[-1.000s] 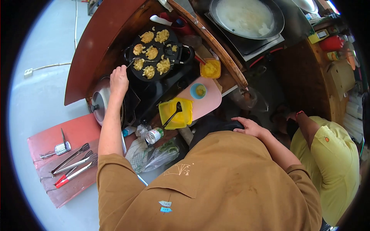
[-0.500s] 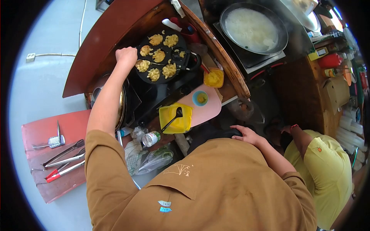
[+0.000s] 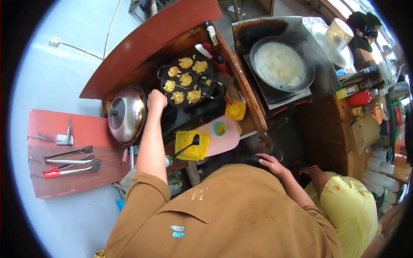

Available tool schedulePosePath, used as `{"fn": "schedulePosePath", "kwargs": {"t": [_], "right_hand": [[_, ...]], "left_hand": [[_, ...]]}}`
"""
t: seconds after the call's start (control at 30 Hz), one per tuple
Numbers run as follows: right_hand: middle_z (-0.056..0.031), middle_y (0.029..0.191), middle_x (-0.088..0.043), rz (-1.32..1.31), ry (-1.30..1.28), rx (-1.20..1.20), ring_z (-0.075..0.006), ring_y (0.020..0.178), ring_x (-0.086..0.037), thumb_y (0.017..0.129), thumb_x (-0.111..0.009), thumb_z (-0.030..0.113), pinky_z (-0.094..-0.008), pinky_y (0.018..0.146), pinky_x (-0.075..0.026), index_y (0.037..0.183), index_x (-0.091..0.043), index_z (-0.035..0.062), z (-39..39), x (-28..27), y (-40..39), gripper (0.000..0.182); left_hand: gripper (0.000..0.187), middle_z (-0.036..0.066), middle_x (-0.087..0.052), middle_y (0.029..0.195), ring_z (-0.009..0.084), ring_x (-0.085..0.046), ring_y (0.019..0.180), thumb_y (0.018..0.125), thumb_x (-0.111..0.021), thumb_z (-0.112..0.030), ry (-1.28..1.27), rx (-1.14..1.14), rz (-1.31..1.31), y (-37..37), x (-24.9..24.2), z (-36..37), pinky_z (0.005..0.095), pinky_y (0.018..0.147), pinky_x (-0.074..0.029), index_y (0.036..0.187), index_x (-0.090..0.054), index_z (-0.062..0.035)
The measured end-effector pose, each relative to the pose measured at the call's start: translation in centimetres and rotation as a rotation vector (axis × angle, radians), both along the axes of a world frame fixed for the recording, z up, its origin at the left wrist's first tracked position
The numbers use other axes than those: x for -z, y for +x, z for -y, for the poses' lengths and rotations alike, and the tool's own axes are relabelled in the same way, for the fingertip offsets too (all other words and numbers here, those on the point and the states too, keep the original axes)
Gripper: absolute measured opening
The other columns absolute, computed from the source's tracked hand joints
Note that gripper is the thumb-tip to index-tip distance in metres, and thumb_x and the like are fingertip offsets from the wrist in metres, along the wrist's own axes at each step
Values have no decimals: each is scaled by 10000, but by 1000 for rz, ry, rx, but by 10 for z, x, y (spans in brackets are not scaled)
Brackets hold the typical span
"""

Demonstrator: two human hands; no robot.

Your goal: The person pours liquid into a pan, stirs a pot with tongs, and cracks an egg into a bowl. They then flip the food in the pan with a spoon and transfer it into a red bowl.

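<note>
1. Black and round, the moulded pan [image 3: 189,80] sits in the upper middle of the frame on a dark stove top, its cups filled with yellow fritters [image 3: 186,80].
2. The left hand [image 3: 157,100] is at the pan's lower left edge, curled into a fist; a thin stick seems to run from it towards the pan, but whether the fingers pinch it cannot be told.
3. A shiny steel lid [image 3: 126,114] lies just left of that hand, beside the pan.
4. The right hand [image 3: 270,164] rests lower, right of centre, fingers spread and flat on a dark surface at the person's waist, holding nothing.
5. Below the pan stands a yellow tub [image 3: 192,145] with a black ladle [image 3: 189,145] in it, touching a pink board [image 3: 221,138] that carries a small blue bowl [image 3: 219,128].
6. An orange tub [image 3: 235,110] of batter sits right of the pan.
7. A wide wok [image 3: 282,63] of white liquid steams in the upper right.
8. At far left, tongs [image 3: 69,161] lie on a red table [image 3: 47,180].
9. Another person in a yellow shirt [image 3: 352,210] is at the lower right.
</note>
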State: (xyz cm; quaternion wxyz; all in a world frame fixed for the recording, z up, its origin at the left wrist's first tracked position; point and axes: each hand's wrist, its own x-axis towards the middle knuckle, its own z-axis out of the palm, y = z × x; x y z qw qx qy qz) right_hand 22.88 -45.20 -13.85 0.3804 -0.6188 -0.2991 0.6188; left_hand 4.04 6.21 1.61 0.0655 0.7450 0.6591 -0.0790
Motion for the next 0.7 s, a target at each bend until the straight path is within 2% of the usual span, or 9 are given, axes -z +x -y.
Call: {"fn": "schedulePosePath", "kwargs": {"t": [0.13,0.17,0.2,0.27,0.37,0.5,0.6,0.67,0.7], "right_hand": [[-158,1395,-598,-15,-18,52,-282,1327,-520,975,-581,447,-387,1121,-374,1403,-559,44,11,12,9,589],[-148,1389,-604,-2,-31,54,-271,1315,-528,973,-588,439,-381,1118,-377,1393,-568,31,14,11,13,586],[-148,1389,-604,5,-33,47,-271,1315,-528,973,-588,439,-381,1118,-377,1393,-568,31,16,11,15,586],[-146,1371,-616,19,-65,88,-262,1300,-538,972,-596,428,-374,1113,-381,1377,-582,27,23,13,17,570],[-144,1349,-631,20,-100,118,-253,1279,-552,972,-600,422,-360,1103,-388,1361,-597,26,33,25,18,555],[-163,1300,-658,51,-147,139,-264,1240,-582,971,-600,422,-360,1073,-414,1324,-628,33,43,40,19,526],[-176,1250,-679,93,-158,139,-274,1202,-605,968,-604,417,-367,1048,-435,1302,-639,30,46,38,20,512],[-174,1248,-678,107,-187,126,-275,1198,-607,967,-609,406,-364,1044,-437,1298,-640,27,47,37,21,504],[-176,1246,-676,102,-183,139,-276,1191,-610,965,-612,398,-363,1037,-442,1290,-642,22,47,39,21,497]], "left_hand": [[251,259,-727,997,400,-717,939,844,-634,-76,24,-166,437,-34,93,-18,459,829,-576,1056,-720,28],[217,208,-728,808,333,-714,657,872,-612,-74,-6,-194,554,-35,94,-11,418,594,-558,1022,-713,48],[217,208,-728,808,333,-714,657,872,-612,-74,-7,-202,561,-33,96,-5,418,594,-558,1022,-713,48],[181,118,-666,726,199,-581,472,910,-580,-55,-111,-450,1018,-31,100,3,336,420,-434,1013,-696,40],[153,59,-610,725,125,-500,475,935,-560,-33,-217,-540,1206,-34,99,4,281,387,-354,1012,-675,31],[140,63,-612,752,120,-500,511,944,-545,-22,-241,-585,1290,-37,96,7,276,385,-349,987,-664,37],[135,115,-636,748,228,-590,561,920,-567,-22,-156,-544,1263,-39,98,7,367,441,-448,1004,-656,34],[154,188,-651,758,395,-635,636,871,-598,-30,528,9,631,-36,89,19,491,598,-531,1006,-639,34],[178,234,-650,856,493,-634,782,864,-590,-45,401,-97,545,-29,75,28,557,769,-533,1027,-600,26]]}}
